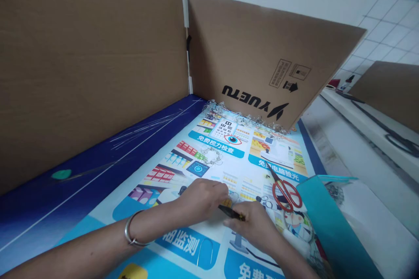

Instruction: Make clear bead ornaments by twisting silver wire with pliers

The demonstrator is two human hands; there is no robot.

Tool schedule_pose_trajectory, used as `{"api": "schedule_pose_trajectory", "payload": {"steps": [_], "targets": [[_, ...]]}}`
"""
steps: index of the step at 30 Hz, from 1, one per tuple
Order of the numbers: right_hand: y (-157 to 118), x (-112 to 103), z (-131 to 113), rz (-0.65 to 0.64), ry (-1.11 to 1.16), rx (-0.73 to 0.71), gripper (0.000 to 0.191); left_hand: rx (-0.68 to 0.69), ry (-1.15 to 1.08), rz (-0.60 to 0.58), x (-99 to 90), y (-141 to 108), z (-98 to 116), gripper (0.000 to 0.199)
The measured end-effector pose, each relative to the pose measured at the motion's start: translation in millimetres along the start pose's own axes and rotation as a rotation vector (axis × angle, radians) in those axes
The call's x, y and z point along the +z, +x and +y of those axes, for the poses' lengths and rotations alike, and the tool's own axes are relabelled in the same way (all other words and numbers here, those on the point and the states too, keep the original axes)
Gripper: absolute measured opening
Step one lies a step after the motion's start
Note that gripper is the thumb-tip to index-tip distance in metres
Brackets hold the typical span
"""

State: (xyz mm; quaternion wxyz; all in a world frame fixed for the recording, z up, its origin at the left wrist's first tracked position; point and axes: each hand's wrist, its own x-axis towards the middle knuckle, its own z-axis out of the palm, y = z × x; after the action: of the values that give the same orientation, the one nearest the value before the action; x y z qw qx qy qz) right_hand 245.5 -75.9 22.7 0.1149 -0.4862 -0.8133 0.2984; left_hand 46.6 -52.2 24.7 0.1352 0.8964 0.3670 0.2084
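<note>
My left hand [207, 198], with a silver bangle at the wrist, is closed in a pinch over the printed sheet; what lies between its fingertips is too small to make out. Close beside it, my right hand [253, 222] grips a small dark tool that looks like pliers [231, 212], its black tip pointing toward the left fingers. Thin, clear or silvery wire shows faintly between the hands. A bent U-shaped wire [205, 250] lies on the sheet below the left hand. Red-handled scissors [285, 194] rest to the right, their blades pointing away from me.
Tall cardboard panels [98, 52] stand at the left and back. Tangled wire pieces [248, 120] line the back panel's foot; another small tangle [212, 155] lies mid-sheet. A teal box [334, 222] stands at right. A green piece [61, 175] and thin strands [147, 126] lie left.
</note>
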Motion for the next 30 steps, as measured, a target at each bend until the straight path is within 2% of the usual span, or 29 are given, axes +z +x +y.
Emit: {"api": "schedule_pose_trajectory", "payload": {"steps": [4,6,9,11,14,18,21,25,27,30], "targets": [[-0.8,3.6,3.3,0.139,-0.044,-0.046,0.024,-0.162,0.01,-0.084,-5.9,3.2,0.3,0.022],[-1.5,7.0,6.5,0.255,-0.06,-0.061,0.018,-0.265,0.034,-0.063,-11.5,6.9,-3.1,0.023],[-3.0,10.7,12.2,0.433,-0.034,-0.074,0.02,-0.342,0.065,-0.046,-19.1,17.1,-10.0,0.026],[-4.0,10.7,15.8,0.537,0.013,-0.062,0.025,-0.358,0.077,-0.073,-19.7,27.7,-12.8,0.026],[-5.0,8.5,19.9,0.639,0.1,-0.029,0.029,-0.339,0.097,-0.137,-10.3,47.5,-11.7,0.025],[-5.3,6.9,22.8,0.69,0.193,-0.001,0.027,-0.304,0.138,-0.213,9.5,70.4,-4.6,0.02],[-6.0,7.3,23.3,0.713,0.239,-0.001,0.028,-0.288,0.176,-0.229,12.2,77.6,2.0,0.017],[-8.0,8.1,24.8,0.729,0.278,-0.015,0.029,-0.323,0.231,-0.187,-8.5,64.2,16.7,0.019],[-8.9,9.3,27.2,0.727,0.285,-0.022,0.03,-0.363,0.249,-0.151,-22.4,43.3,29.0,0.021],[-8.7,13.0,32.7,0.709,0.277,-0.035,0.03,-0.45,0.257,-0.12,-36.0,-3.1,53.0,0.026]]}}
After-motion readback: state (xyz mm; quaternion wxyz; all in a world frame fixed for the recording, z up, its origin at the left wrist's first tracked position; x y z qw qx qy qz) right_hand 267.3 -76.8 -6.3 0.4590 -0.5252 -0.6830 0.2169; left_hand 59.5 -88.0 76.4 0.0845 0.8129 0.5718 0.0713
